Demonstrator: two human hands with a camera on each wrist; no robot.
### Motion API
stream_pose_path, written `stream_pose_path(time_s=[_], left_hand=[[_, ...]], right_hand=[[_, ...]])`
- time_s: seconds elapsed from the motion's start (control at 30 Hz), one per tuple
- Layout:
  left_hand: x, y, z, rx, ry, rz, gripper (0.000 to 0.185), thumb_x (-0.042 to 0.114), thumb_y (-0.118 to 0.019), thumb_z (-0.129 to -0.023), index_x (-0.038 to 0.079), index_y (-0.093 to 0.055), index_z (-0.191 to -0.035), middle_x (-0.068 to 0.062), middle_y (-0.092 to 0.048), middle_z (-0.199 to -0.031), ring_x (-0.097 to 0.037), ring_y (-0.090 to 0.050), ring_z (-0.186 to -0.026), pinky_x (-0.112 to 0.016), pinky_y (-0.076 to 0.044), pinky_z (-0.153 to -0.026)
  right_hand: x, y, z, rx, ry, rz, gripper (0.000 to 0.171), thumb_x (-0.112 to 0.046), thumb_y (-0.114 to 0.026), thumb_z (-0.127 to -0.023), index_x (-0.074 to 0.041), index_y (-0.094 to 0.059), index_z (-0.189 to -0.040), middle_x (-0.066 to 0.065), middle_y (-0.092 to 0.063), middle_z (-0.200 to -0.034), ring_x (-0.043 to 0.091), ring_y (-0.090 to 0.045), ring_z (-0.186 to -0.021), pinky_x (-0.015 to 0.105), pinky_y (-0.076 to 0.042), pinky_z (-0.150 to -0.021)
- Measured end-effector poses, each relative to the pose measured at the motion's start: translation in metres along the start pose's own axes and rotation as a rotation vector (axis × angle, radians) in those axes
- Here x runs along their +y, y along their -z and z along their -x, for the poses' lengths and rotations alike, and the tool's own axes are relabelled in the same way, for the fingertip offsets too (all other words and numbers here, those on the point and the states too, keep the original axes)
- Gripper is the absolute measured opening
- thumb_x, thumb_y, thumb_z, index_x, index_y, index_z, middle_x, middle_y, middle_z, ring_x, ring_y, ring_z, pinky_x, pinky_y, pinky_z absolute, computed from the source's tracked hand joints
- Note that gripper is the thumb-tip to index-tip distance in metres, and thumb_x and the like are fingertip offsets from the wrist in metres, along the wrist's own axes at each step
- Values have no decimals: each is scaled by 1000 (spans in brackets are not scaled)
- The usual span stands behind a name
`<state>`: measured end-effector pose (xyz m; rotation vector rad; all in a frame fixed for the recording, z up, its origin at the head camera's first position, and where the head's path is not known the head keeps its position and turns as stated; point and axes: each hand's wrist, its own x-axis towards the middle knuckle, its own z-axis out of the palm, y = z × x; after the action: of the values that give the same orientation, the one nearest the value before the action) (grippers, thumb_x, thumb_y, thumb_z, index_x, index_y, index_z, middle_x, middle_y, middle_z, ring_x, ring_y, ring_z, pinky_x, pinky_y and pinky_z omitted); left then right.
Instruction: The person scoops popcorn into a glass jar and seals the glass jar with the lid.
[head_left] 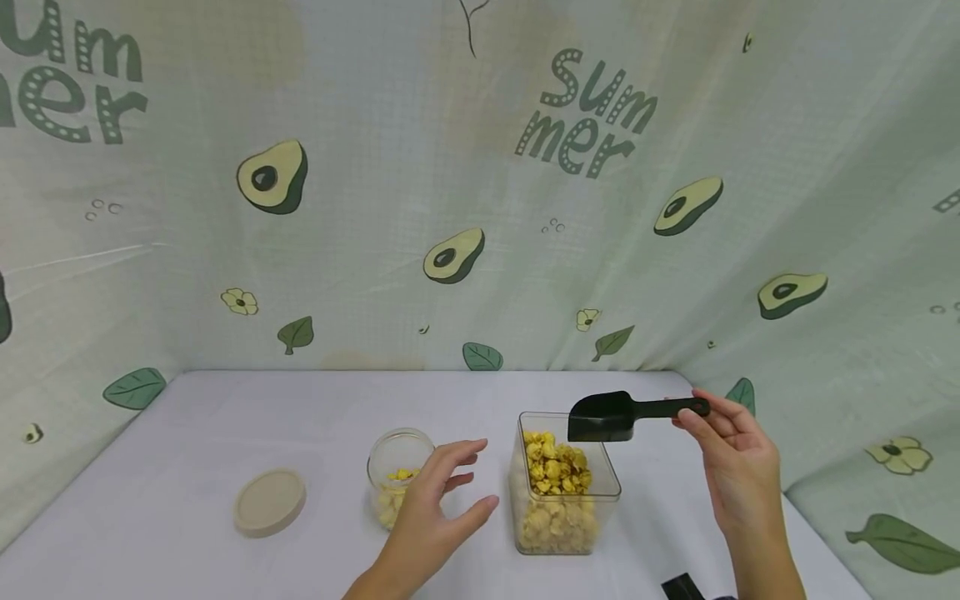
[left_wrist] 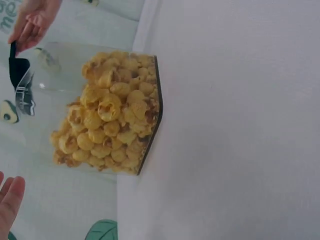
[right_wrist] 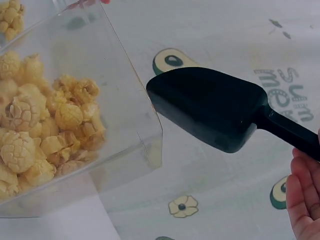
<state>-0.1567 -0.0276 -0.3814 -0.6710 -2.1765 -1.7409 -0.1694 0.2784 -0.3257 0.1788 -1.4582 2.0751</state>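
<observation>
My right hand (head_left: 742,462) pinches the end of the handle of a black scoop (head_left: 603,418), holding it over the far right part of a clear square container (head_left: 520,483). Yellow popcorn (head_left: 557,465) fills the lower part of that container. In the right wrist view the scoop (right_wrist: 210,107) shows its dark underside, with its tip at the container's rim. My left hand (head_left: 435,517) hovers between the container and a round clear jar (head_left: 405,432), thumb and fingers spread, holding nothing. Some popcorn lies in the jar, which the left hand partly hides.
A round beige lid (head_left: 270,502) lies on the white table (head_left: 337,400) left of the jar. At the bottom right a small black object (head_left: 682,587) is partly in view. A curtain (head_left: 360,167) printed with avocados and leaves hangs behind the table.
</observation>
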Motion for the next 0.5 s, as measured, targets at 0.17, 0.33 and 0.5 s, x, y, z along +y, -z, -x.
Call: stream_pose_path(time_s=[0.17, 0.33, 0.5], left_hand=[[-5, -14, -5, -94, 108, 116, 54, 21, -73, -80, 23, -50, -129, -3, -52, -125, -21, -52, -113, -29, -50, -94], [-10, -27, -8, -160, 152, 203, 58, 21, -71, -82, 14, -46, -134, -12, -46, -133, -32, -49, -117, -30, -50, -94], [-13, -34, -11, -167, 203, 242, 59, 19, -71, -82, 11, -45, -135, -12, -44, -134, -30, -49, -117, -30, -52, -92]], right_hand=[[9, 9, -5, -69, 48, -5, 32, 17, -57, -81, 8, -56, -112, 7, -72, -95, 16, -69, -79, 17, -52, -86], [4, 2, -1, -48, 55, 48, 32, 18, -59, -80, 7, -57, -110, 6, -72, -94, 14, -68, -84, 18, -53, -84], [-7, -17, 10, -26, 66, 132, 34, 21, -60, -77, 8, -58, -109, 2, -72, -91, 11, -67, -83, 19, -54, -80]])
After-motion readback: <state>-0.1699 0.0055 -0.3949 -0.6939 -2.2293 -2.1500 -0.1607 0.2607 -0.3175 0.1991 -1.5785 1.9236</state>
